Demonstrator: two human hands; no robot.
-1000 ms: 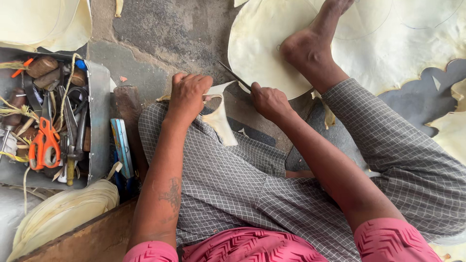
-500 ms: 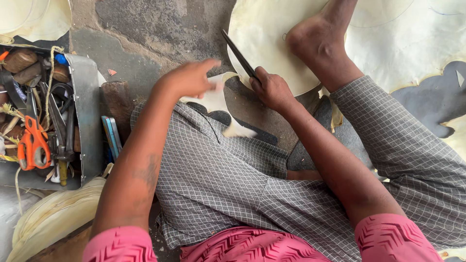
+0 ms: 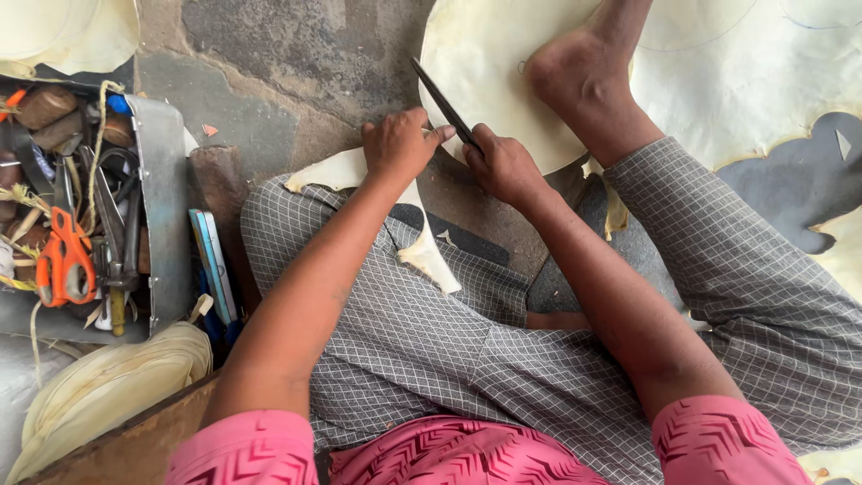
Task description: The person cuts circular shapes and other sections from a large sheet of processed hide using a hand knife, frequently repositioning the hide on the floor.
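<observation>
The right hand (image 3: 505,166) is closed around the handle of a dark blade (image 3: 442,101), which angles up and left over the edge of a round pale sheet (image 3: 480,63) lying on the stone floor (image 3: 296,54). A bare foot (image 3: 584,67) rests on the sheet, apparently to pin it flat against the pull of the blade. The left hand (image 3: 400,144) sits just beside the blade with its fingers curled onto a pale offcut strip (image 3: 422,247); whether they pinch the strip or only press it down cannot be told. The strip trails from under that hand across the checked cloth (image 3: 404,332) over the lap, which keeps it away from the cut line.

At the left a metal tray (image 3: 166,224) holds scissors with orange handles (image 3: 63,260) and other tools, placed near the left arm. A bundle of pale strips (image 3: 108,386) lies below the tray.

Hidden or unclear:
- the blade handle, covered by the right hand
- the point where blade meets sheet, masked by the fingers
- the far side of the sheet, cut off at the frame top
- the smaller tray contents, too cluttered to identify
</observation>
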